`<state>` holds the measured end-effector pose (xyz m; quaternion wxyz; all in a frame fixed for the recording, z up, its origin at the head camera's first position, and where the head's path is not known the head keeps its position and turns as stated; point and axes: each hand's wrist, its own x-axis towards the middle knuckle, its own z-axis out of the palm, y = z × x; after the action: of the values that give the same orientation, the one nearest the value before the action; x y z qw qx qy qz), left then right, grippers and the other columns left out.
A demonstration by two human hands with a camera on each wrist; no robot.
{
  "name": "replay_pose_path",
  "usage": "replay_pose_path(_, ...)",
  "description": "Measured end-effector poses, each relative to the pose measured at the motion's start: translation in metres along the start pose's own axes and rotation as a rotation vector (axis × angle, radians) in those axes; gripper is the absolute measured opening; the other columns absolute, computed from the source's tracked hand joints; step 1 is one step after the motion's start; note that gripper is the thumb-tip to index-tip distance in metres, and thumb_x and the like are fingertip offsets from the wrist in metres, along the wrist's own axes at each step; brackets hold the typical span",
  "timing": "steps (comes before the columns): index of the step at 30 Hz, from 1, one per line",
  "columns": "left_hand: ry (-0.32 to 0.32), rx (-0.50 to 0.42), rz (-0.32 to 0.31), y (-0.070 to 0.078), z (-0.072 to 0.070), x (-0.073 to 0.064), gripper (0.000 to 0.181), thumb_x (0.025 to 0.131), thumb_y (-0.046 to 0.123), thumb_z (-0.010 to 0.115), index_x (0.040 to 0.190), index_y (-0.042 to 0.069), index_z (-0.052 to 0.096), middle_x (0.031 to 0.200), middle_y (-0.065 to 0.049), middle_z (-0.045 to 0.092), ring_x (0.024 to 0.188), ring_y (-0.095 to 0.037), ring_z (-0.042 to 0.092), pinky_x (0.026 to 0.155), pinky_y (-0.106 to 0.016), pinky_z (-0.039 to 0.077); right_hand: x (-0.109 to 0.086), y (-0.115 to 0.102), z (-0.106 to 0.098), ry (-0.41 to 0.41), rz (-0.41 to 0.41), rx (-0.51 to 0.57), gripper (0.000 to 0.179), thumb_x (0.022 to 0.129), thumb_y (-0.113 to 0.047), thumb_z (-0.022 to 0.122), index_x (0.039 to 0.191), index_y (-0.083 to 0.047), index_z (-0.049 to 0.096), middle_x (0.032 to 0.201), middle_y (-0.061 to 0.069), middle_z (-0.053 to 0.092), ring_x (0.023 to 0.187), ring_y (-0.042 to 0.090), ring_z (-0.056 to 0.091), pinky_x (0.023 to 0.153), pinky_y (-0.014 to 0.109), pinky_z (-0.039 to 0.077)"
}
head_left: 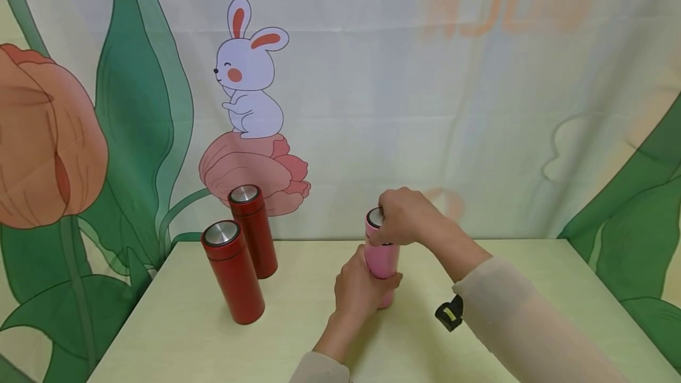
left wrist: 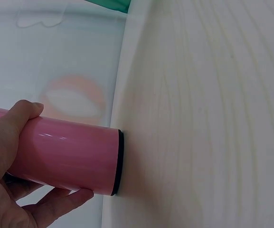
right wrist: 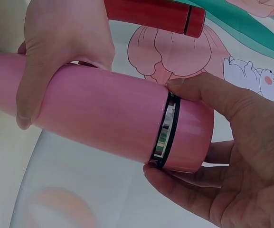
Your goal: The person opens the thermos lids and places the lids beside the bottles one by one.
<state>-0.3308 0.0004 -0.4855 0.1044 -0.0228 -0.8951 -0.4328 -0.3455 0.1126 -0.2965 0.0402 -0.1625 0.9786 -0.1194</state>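
Note:
A pink thermos flask point(head_left: 380, 262) stands upright on the table. My left hand point(head_left: 357, 288) grips its body from the left, thumb and fingers wrapped round it, as the left wrist view also shows with the flask point(left wrist: 70, 152) and its black base rim. With my right hand point(head_left: 407, 214) I hold the flask's pink lid point(right wrist: 191, 135) at the top, fingers curled about its sides. Between lid and body a shiny silver band point(right wrist: 165, 135) edged in black shows. The lid's silver top is partly hidden by the right hand in the head view.
Two red thermos flasks, a nearer one point(head_left: 234, 276) and a farther one point(head_left: 255, 232), stand upright at the table's left. The pale wood-grain table point(head_left: 175, 336) ends at a printed cloth backdrop point(head_left: 346, 105). A black strap piece point(head_left: 449, 313) hangs by the right sleeve.

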Motion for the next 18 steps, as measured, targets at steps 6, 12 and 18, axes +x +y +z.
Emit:
replay_pose_path(6, -0.004, 0.01, -0.009, -0.0005, 0.0003, 0.0, 0.06, 0.072, 0.05, 0.09, 0.112, 0.019, 0.059, 0.096, 0.008, 0.071, 0.082, -0.011, 0.067, 0.069, -0.034, 0.051, 0.0006, 0.0024, -0.0001, -0.018, -0.041, 0.0, 0.031, 0.078, -0.032, 0.083, 0.086, -0.009, 0.064, 0.076, 0.001, 0.062, 0.067, 0.017, 0.055, 0.057, 0.028, 0.043)
replay_pose_path(12, 0.005, 0.009, -0.002, 0.0003, -0.0001, 0.0009, 0.059, 0.072, 0.05, 0.09, 0.111, 0.019, 0.058, 0.095, 0.008, 0.071, 0.082, -0.011, 0.067, 0.068, -0.033, 0.05, 0.0036, 0.006, -0.0018, -0.031, -0.08, 0.002, 0.035, 0.078, -0.029, 0.083, 0.099, -0.006, 0.068, 0.086, 0.002, 0.067, 0.075, 0.018, 0.061, 0.063, 0.028, 0.049)
replay_pose_path(18, 0.006, 0.013, 0.001, 0.0002, 0.0003, 0.0006, 0.06, 0.072, 0.05, 0.09, 0.112, 0.019, 0.059, 0.095, 0.007, 0.071, 0.081, -0.011, 0.066, 0.068, -0.033, 0.05, 0.0036, 0.0077, -0.0032, -0.046, -0.116, 0.006, 0.041, 0.079, -0.026, 0.082, 0.11, -0.004, 0.069, 0.096, 0.003, 0.07, 0.083, 0.019, 0.063, 0.071, 0.03, 0.053)
